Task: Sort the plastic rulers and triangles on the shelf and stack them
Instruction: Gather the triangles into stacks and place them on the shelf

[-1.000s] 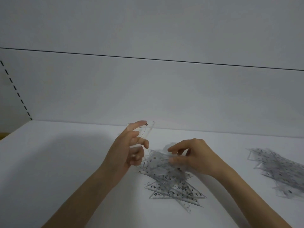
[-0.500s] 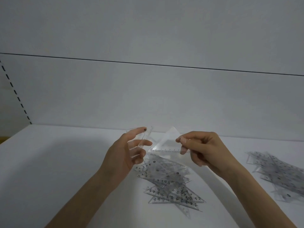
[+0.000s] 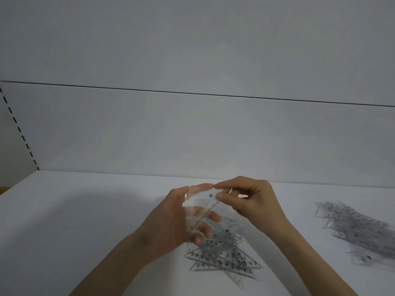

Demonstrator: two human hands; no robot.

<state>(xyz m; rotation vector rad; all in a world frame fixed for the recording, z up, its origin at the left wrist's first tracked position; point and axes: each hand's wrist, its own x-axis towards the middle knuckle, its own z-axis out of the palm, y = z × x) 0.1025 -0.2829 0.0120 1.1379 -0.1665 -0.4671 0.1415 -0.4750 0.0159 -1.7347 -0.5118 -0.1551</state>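
Fingers of the left hand (image 3: 171, 223) grip clear triangles (image 3: 197, 205) above the shelf (image 3: 85, 221); the right hand (image 3: 252, 199) pinches their top edge. A loose heap (image 3: 226, 259) lies beneath, a second pile (image 3: 359, 231) well right.

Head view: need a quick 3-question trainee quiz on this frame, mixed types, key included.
1. True or false: the left hand holds clear plastic pieces above the shelf.
2. Where does the second heap lie relative to the heap under the hands? A. to the person's left. B. to the person's right. C. stacked on it.
3. Fill in: the ___ hand pinches the upper end of the held pieces.
Key: 1. true. 2. B. 3. right, meaning the right hand.
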